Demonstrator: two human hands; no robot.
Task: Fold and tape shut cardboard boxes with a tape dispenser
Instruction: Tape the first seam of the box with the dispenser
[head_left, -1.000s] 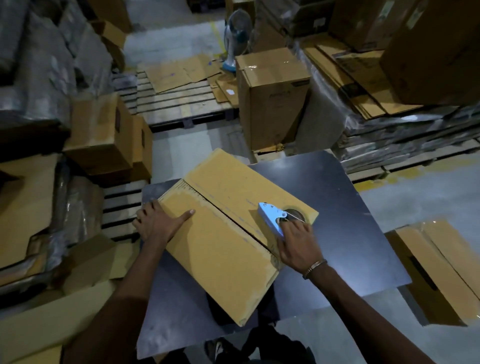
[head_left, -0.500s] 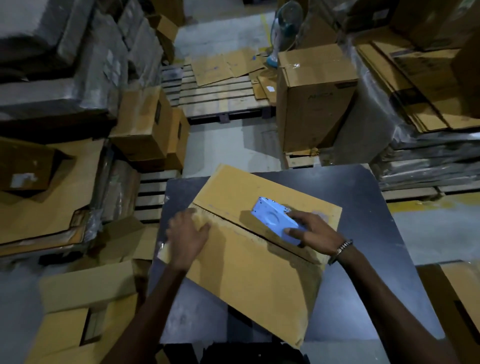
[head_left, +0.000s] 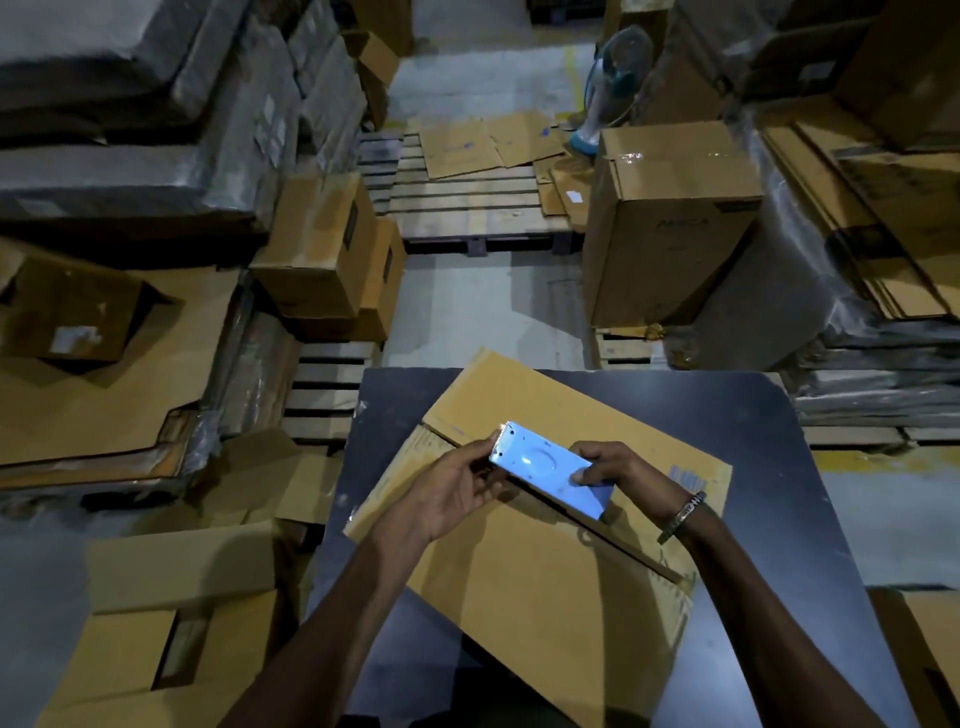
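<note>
2 hands are seen above the box (head_left: 540, 587) on the bench (head_left: 779, 431): the tape dispenser (head_left: 545, 470) is gripped by the right hand (head_left: 621, 475), its toothed end pinched by the left hand (head_left: 447, 499).

Tan cardboard box (head_left: 545, 597), pale-blue tape dispenser (head_left: 545, 470) (glinting), dark table (head_left: 753, 441)

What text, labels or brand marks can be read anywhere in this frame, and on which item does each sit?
Nothing reads with certainty.
Tall box: faint dark print on its front, too blurred to read.
Box on the table: small striped label near its right edge, too small to read.
Left carton: white sticker, illegible.
Flat sheets on the pallet: bluish marks, illegible.
Tape dispenser: no lettering visible.
</note>
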